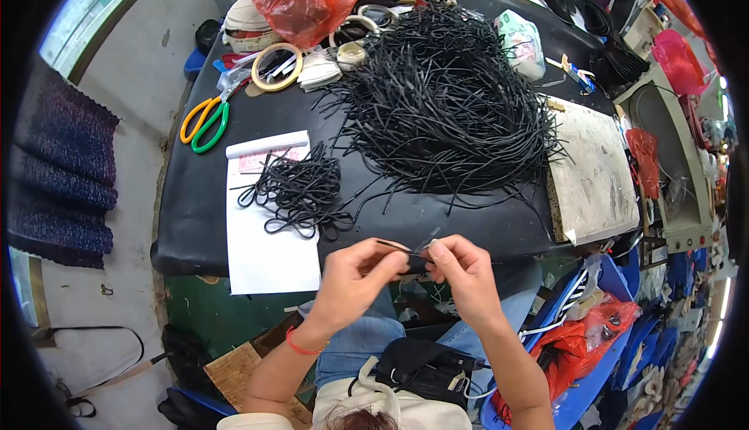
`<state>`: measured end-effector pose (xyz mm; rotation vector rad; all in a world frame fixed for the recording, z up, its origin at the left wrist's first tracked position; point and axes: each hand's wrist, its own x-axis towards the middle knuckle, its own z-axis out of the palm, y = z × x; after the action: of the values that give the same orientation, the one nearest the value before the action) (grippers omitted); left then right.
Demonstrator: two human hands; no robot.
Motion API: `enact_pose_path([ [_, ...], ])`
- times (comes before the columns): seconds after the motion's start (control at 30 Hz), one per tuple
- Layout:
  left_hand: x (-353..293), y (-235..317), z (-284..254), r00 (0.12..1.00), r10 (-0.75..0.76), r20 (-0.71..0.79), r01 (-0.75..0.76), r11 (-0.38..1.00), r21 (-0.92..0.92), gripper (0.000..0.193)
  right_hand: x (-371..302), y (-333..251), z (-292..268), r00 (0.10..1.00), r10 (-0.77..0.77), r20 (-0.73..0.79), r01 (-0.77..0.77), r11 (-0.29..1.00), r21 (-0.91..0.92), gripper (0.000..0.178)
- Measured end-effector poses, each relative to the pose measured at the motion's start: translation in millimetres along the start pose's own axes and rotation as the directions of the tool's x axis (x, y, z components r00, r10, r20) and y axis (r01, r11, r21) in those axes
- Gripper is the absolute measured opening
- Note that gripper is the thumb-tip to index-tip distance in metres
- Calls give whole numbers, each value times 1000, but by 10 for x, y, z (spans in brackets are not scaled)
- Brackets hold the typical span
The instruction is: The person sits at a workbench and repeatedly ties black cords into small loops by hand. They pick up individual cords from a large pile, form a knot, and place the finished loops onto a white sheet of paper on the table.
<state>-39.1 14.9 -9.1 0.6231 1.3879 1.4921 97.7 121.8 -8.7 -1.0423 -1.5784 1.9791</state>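
Both my hands meet above my lap, just off the table's near edge. My left hand [361, 276] pinches a thin black cord [396, 246] between thumb and fingers. My right hand [466, 276] is closed at the other side of the same cord, near a short dark end that sticks up. The fine detail between the fingertips is too small to make out. Beyond my left hand, a small heap of looped black cords [300, 188] lies on a white sheet of paper [273, 262]. A large tangled pile of black cords [460, 118] fills the table's middle.
Scissors [225, 116] with orange and green handles lie at the left, near a tape roll [277, 87]. A red plastic bag [308, 1] stands behind. At right is a pale worn board [593, 165]. A blue bin [581, 399] with red bags stands beside my right arm.
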Motion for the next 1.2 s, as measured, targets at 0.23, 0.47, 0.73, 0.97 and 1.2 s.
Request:
enact_pose_path([
  [0.23,69,317,-716,634,698,-333,-25,449,893,22,397,-2,-432,696,-718,7,292,275,-916,12],
  [0.47,215,168,163,651,729,210,-526,234,817,41,307,-224,-461,738,-587,332,437,43,-898,10],
  [0.73,232,74,347,872,471,135,-426,593,683,17,-21,-391,-347,715,-650,256,520,250,-817,16],
  [0.97,118,-66,416,984,-56,168,61,998,-23,19,1,-339,-371,486,-870,-87,468,343,-815,19],
  [1.2,194,-160,584,989,-106,106,140,907,-396,19,-154,-159,-218,740,-669,64,510,497,-702,23],
])
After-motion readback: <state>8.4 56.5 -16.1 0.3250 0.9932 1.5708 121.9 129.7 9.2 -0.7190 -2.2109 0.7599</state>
